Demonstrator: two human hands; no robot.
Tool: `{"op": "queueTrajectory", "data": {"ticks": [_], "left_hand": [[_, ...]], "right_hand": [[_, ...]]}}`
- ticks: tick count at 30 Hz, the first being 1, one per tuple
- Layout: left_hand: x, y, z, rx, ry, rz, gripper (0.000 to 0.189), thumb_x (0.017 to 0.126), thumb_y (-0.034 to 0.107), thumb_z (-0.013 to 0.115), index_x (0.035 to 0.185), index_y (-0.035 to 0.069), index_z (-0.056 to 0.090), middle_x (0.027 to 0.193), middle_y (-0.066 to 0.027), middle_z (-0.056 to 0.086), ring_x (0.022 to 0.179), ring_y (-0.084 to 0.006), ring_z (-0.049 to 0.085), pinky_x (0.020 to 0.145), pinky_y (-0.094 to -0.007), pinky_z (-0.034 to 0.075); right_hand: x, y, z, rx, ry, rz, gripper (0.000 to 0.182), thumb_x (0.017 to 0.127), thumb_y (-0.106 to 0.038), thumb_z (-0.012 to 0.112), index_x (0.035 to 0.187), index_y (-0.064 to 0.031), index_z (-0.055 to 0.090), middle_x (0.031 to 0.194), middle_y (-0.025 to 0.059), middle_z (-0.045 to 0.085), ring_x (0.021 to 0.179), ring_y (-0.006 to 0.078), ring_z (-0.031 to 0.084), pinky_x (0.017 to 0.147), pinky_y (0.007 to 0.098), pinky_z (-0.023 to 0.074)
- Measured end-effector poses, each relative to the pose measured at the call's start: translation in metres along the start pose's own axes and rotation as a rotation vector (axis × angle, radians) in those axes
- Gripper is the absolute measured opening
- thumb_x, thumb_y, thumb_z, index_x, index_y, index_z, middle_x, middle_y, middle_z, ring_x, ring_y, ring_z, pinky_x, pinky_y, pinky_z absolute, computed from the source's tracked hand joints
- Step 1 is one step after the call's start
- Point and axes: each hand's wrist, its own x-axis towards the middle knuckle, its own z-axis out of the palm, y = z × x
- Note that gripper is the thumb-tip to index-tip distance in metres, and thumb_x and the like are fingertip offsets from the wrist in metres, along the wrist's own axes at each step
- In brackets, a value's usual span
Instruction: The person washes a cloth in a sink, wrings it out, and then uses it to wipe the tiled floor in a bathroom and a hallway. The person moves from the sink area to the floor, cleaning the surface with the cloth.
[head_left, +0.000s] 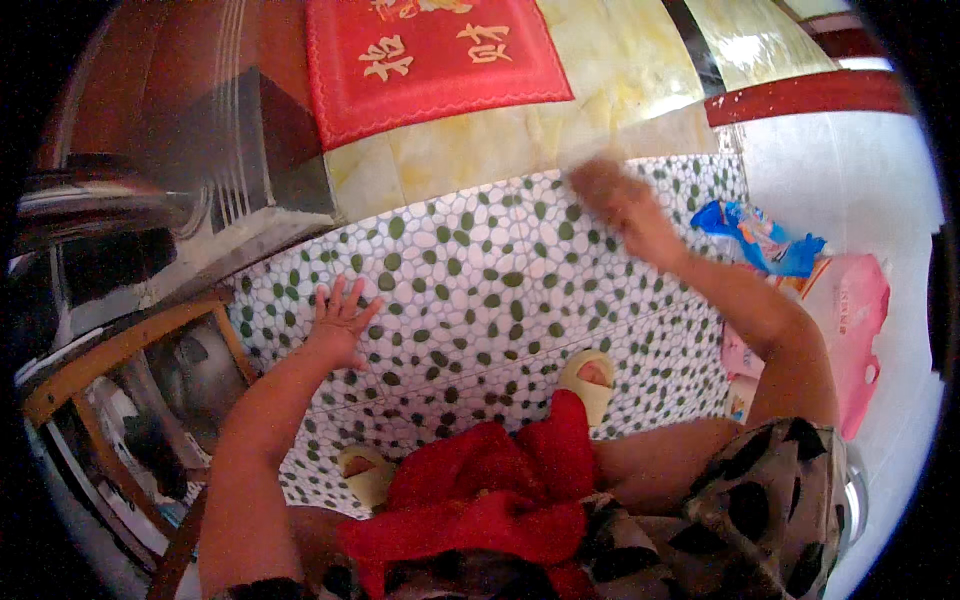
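My left hand (341, 326), fingers spread and holding nothing, is over the white and green pebble-patterned floor (450, 300); whether it touches the floor I cannot tell. Farther forward on the right, my right hand (641, 221) is blurred and bent around a brown object (596, 182). The blur hides what that object is. It is near the floor's far edge, where yellowish marble-look tile (442, 161) begins. A red cloth (487, 487) hangs between my knees. Pale yellow slippers (589, 379) are on my feet.
A red mat (435, 67) with gold characters lies ahead. At left stand a dark cabinet (289, 135) and a wooden-framed shelf unit (127, 360). Along the right white wall (840, 172) are a blue plastic packet (772, 240) and a pink bag (851, 322).
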Motion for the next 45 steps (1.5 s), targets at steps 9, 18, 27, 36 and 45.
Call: {"op": "queueTrajectory", "data": {"ticks": [9,18,27,36,45], "left_hand": [[-0.025,0.052,-0.049,-0.233,-0.096,-0.106,0.063,0.077,0.035,0.065,0.133,0.015,0.041,0.146,-0.0133,0.023,0.136,-0.0352,0.014,0.104,-0.0553,0.02],[-0.18,0.035,-0.15,-0.332,0.318,-0.363,0.047,0.08,0.023,0.063,0.122,0.006,0.05,0.129,-0.0158,0.044,0.124,-0.0354,0.036,0.1,-0.0449,0.031],[-0.192,0.061,-0.178,-0.53,0.572,-0.46,0.036,0.082,0.014,0.062,0.116,0.006,0.054,0.118,-0.0166,0.052,0.111,-0.033,0.048,0.097,-0.0395,0.037],[0.028,0.064,-0.25,-1.144,0.833,-0.236,0.026,0.085,0.01,0.056,0.111,0.005,0.058,0.114,-0.01,0.057,0.1,-0.0186,0.054,0.087,-0.0277,0.041],[0.132,0.042,-0.25,-1.57,1.1,-0.335,0.023,0.086,0.002,0.053,0.107,0.005,0.059,0.107,-0.0037,0.058,0.09,-0.0105,0.053,0.079,-0.0237,0.043]], "right_hand": [[-0.123,0.01,0.057,-0.112,-0.422,0.388,0.061,0.071,-0.038,0.066,0.128,-0.0312,0.044,0.14,0.0126,0.026,0.128,0.0401,0.024,0.096,0.0618,0.0245],[-0.02,0.152,-0.009,-0.123,0.04,0.938,0.058,0.074,-0.023,0.063,0.126,-0.0324,0.039,0.142,0.0101,0.022,0.128,0.0394,0.023,0.096,0.0602,0.0282],[-0.001,0.146,-0.02,-0.161,-0.105,1.044,0.062,0.076,-0.024,0.063,0.129,-0.0352,0.032,0.142,0.0084,0.019,0.129,0.0391,0.018,0.096,0.0605,0.0284],[0.005,0.212,-0.033,0.058,-0.012,0.54,0.051,0.059,-0.005,0.062,0.109,-0.0169,0.056,0.111,0.0163,0.051,0.098,0.0362,0.049,0.087,0.0404,0.0406],[0.21,0.037,0.006,0.308,-0.189,0.032,0.048,0.061,-0.002,0.067,0.108,-0.0126,0.062,0.126,0.0133,0.047,0.12,0.0329,0.04,0.101,0.0422,0.0337]]}}
